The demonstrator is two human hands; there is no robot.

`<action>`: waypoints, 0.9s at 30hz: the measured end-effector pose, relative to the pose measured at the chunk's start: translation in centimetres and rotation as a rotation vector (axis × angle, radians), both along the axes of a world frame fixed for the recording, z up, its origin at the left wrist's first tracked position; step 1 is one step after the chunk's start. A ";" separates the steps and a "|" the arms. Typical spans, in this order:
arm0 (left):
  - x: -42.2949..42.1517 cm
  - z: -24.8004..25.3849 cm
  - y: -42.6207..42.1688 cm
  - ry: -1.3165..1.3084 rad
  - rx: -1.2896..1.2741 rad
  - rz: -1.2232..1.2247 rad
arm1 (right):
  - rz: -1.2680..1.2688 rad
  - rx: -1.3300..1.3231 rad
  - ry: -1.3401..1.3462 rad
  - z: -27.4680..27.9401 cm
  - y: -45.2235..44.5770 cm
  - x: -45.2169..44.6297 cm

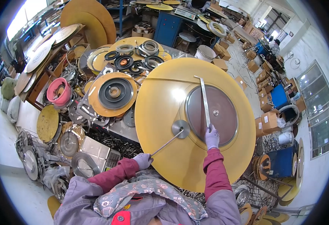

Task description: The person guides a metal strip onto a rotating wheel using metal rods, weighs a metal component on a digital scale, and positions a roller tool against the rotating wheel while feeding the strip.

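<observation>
A large yellow disc (160, 97) fills the middle of the head view, with a brown-grey round plate (224, 97) on its right part. My right hand (212, 137), gloved, is closed round the lower end of a long flat metal bar (204, 99) with a bent tip, which lies across the round plate. Lower left, my left hand (143, 160), also gloved, grips a thin metal rod (166, 143). The rod's far end meets the centre of a small grey disc (180, 129) on the yellow disc.
Left of the big disc, a table holds black and metal rings (124, 62) and an orange disc with a black ring (115, 93). Farther left is a pink basin (58, 91). A white bucket (205, 53) and cardboard boxes (268, 122) stand beyond and to the right.
</observation>
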State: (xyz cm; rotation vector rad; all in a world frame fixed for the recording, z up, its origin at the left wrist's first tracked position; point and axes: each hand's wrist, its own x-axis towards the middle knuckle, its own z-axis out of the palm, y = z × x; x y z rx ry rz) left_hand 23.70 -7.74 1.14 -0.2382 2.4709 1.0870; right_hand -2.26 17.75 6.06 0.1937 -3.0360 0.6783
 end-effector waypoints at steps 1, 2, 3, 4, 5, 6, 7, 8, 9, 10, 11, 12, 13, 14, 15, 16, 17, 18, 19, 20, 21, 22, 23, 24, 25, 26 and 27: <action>0.1 0.3 0.1 -0.005 0.004 -0.003 | 0.003 -0.003 -0.003 0.2 -0.1 0.1; 0.1 0.4 0.2 -0.010 0.009 -0.006 | 0.001 -0.008 -0.006 0.4 -0.1 0.2; 0.1 0.3 0.3 -0.008 0.010 -0.013 | -0.002 -0.014 -0.010 0.6 -0.3 0.3; 0.2 0.1 0.4 -0.007 0.011 -0.019 | -0.004 -0.019 -0.014 0.6 -0.4 0.3; 0.3 0.0 0.5 -0.005 0.012 -0.025 | -0.003 -0.018 -0.009 0.5 -0.3 0.3; 0.3 0.3 0.6 -0.018 0.010 -0.027 | -0.001 -0.017 -0.004 0.3 -0.2 0.2; 0.3 0.8 0.7 -0.031 0.007 -0.030 | 0.001 -0.016 0.001 0.1 -0.2 0.2; 0.4 1.2 0.9 -0.044 0.004 -0.032 | 0.004 -0.014 0.003 0.0 -0.2 0.2; 0.4 1.3 0.9 -0.042 0.001 -0.036 | 0.006 -0.013 0.004 0.0 -0.2 0.3; 0.5 1.4 1.0 -0.040 -0.003 -0.040 | 0.009 -0.012 0.006 0.0 -0.3 0.3; 0.5 1.4 1.0 -0.038 -0.006 -0.044 | 0.008 -0.007 0.014 0.0 -0.3 0.3; 0.5 1.3 1.0 -0.044 -0.006 -0.045 | 0.009 -0.002 0.023 0.0 -0.4 0.3; 0.4 1.3 0.9 -0.049 -0.005 -0.046 | 0.009 0.003 0.032 0.0 -0.4 0.3; 0.4 1.2 1.0 -0.056 -0.004 -0.048 | 0.011 -0.006 0.027 0.0 -0.4 0.2; 0.5 1.1 1.0 -0.062 0.006 -0.034 | 0.012 -0.014 0.022 -0.1 -0.4 0.2; 0.6 1.2 1.1 -0.068 0.014 -0.021 | 0.013 -0.023 0.018 -0.1 -0.3 0.2; 0.4 1.2 1.0 -0.071 0.021 -0.008 | 0.007 -0.007 0.021 -0.2 -0.3 0.0; 0.3 1.2 0.9 -0.065 0.013 -0.021 | 0.001 0.008 0.022 -0.3 -0.3 0.0; 0.2 1.2 0.8 -0.062 0.005 -0.033 | -0.005 0.024 0.022 -0.4 -0.3 0.1; 0.3 1.1 0.8 -0.060 -0.002 -0.044 | 0.010 0.027 0.029 -0.4 -0.3 0.2; 0.3 1.3 0.8 -0.061 -0.003 -0.039 | 0.027 0.029 0.036 -0.3 -0.3 0.3; 0.3 1.5 0.9 -0.060 -0.005 -0.034 | 0.043 0.031 0.044 -0.2 -0.3 0.2; 0.2 1.7 0.9 -0.059 -0.007 -0.030 | 0.046 0.031 0.053 -0.4 -0.3 0.0; 0.2 1.6 1.0 -0.058 -0.010 -0.033 | 0.045 0.033 0.059 -0.6 -0.2 0.0; 0.2 1.4 1.0 -0.057 -0.013 -0.036 | 0.045 0.036 0.065 -0.8 0.0 0.0; 0.2 1.3 1.1 -0.057 -0.015 -0.039 | 0.043 0.035 0.069 -1.0 0.2 0.0; 0.2 1.4 1.1 -0.062 -0.013 -0.035 | 0.043 0.032 0.074 -0.9 0.1 0.0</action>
